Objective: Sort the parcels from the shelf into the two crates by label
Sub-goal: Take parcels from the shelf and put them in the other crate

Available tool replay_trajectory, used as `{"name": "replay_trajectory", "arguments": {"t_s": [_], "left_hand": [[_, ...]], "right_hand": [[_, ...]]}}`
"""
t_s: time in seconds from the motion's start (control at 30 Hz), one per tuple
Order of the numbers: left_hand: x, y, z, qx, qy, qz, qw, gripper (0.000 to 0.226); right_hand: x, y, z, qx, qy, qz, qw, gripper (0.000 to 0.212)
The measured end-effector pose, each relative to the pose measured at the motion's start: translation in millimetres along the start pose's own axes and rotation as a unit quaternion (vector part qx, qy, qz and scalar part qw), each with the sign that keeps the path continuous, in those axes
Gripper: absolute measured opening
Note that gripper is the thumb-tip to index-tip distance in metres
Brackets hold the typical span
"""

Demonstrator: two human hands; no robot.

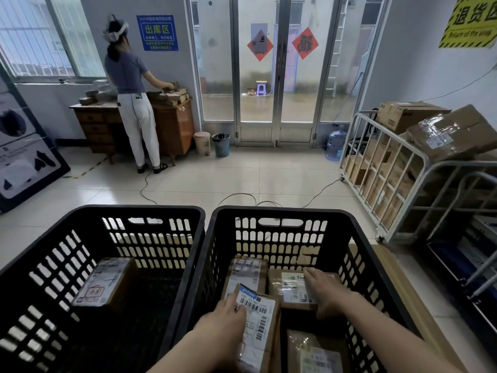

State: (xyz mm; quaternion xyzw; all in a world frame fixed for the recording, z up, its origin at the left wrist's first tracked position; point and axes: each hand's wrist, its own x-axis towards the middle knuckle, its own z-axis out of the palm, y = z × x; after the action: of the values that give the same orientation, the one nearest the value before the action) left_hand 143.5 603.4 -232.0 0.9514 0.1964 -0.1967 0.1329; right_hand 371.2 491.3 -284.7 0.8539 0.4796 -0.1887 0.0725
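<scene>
Left hand [228, 316] grips barcode parcel [259, 329], tilted, 7 o'clock in right crate [282, 212]. Right hand [326, 293] clasps taped parcel [289, 288], 1 o'clock, same crate. Stamped parcel [103, 285] in left crate [107, 212], 10 o'clock.

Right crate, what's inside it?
The crate holds four parcels: a back-left parcel, a back-right parcel gripped by the right hand, a tilted parcel held by the left hand, and a nearest parcel. Anything beneath them is covered.
</scene>
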Motion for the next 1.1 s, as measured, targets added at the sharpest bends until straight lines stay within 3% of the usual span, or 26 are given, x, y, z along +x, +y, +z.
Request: {"name": "replay_trajectory", "arguments": {"t_s": [0.17,0.47,0.7,0.93,1.1], "left_hand": [[6,1,8,-0.013,0.018,-0.016,1.0,0.067],[10,1,10,-0.021,0.014,-0.027,0.999,0.072],[8,1,10,-0.02,0.011,-0.03,0.999,0.096],[8,1,11,-0.048,0.031,-0.029,0.998,0.106],[6,2,13,-0.193,0.058,-0.06,0.978,0.113]], "right_hand": [[13,5,11,-0.056,0.046,0.009,0.997,0.092],[30,0,41,-0.05,0.155,0.057,0.985,0.069],[30,-2,31,-0.036,0.135,0.06,0.988,0.07],[-3,-10,10,0.002,0.171,0.043,0.984,0.076],[-41,-29,6,0.141,0.122,0.039,0.982,0.051]]}}
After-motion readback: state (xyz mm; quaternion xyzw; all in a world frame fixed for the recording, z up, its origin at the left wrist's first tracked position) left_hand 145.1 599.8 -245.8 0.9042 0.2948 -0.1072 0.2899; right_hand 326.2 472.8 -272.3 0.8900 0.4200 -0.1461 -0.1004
